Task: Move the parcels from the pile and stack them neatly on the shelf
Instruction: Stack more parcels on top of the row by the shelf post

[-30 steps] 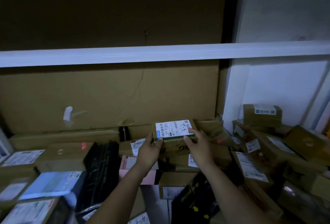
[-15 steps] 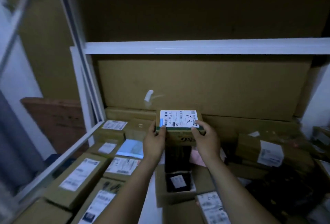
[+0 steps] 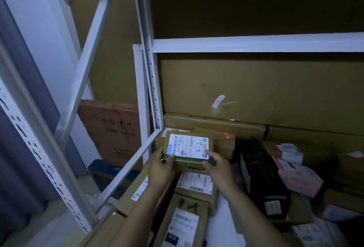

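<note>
I hold a small brown cardboard parcel [image 3: 188, 147] with a white shipping label and a green band along its near edge. My left hand [image 3: 161, 170] grips its near left corner, thumb on top. My right hand [image 3: 218, 166] grips its near right corner, fingertips on the label. The parcel hovers over the left end of the shelf, just above other brown parcels [image 3: 195, 183] laid there. The white metal shelf frame [image 3: 146, 97] stands right beside it on the left.
A white crossbeam [image 3: 256, 45] runs above with a big cardboard sheet [image 3: 256, 91] behind. A black box [image 3: 260, 172], a pink parcel [image 3: 297, 178] and several labelled boxes fill the right side. A reddish carton [image 3: 112, 128] leans outside the frame at left.
I have carried the parcel leftward along the shelf with both hands still gripping it. The view swung left, bringing the shelf's upright posts and left end into sight.
</note>
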